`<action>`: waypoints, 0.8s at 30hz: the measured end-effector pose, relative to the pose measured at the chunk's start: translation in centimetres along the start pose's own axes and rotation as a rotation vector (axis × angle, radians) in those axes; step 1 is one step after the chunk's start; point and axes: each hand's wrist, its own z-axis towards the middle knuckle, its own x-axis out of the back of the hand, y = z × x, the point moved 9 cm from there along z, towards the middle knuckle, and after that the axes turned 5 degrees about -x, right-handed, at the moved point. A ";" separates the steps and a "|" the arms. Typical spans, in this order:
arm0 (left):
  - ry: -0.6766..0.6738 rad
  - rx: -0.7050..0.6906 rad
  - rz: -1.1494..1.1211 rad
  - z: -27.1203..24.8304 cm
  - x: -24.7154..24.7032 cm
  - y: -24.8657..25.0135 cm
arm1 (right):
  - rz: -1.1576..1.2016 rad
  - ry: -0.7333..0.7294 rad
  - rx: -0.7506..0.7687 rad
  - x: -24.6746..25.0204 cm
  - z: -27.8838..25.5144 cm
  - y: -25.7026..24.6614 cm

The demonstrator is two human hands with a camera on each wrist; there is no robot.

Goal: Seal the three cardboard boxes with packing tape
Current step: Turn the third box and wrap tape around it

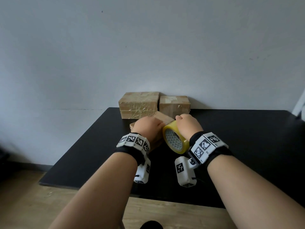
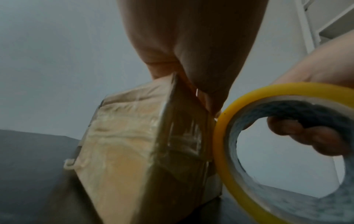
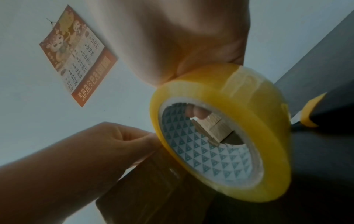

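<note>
So, working left to right across the black table [image 1: 247, 138]: my left hand [image 1: 147, 128] sits on top of the nearest cardboard box [image 1: 162, 119], which is tilted up on an edge at about the 12 o'clock spot in front of me. From the left wrist view the fingers come down onto the box's upper edge and pinch it, so I'd call that a grip on the box. That box already has wrinkly clear tape across its faces.

Right next to it, at roughly 1 o'clock, is the yellow tape roll [image 1: 175, 139], standing on edge and touching the right side of the box. My right hand [image 1: 188, 125] has it: fingers [image 2: 306, 136] curled through the patterned core, palm over the outer rim. In the right wrist view I can see a loose tape end lifted off the roll near the top.

Further back, against the wall, two more boxes sit side by side: the taped box [image 1: 139, 104] at about 11 o'clock, shiny with tape, and the plain box [image 1: 174, 104] at 12, with only scraps of tape on it.

Off to the left on the wall, seen from the right wrist, hangs an orange calendar [image 3: 76, 56].
</note>
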 end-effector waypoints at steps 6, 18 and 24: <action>-0.104 0.135 -0.296 -0.8 -1.1 -1.1 | 0.033 0.009 0.015 0.1 -0.5 -0.1; -0.123 0.217 -0.467 -1.3 -1.9 -4.0 | 0.243 0.061 0.081 2.6 -2.3 -0.8; -0.015 0.276 -0.993 -0.5 -0.6 -3.5 | 0.601 0.093 0.159 6.8 -2.8 -3.1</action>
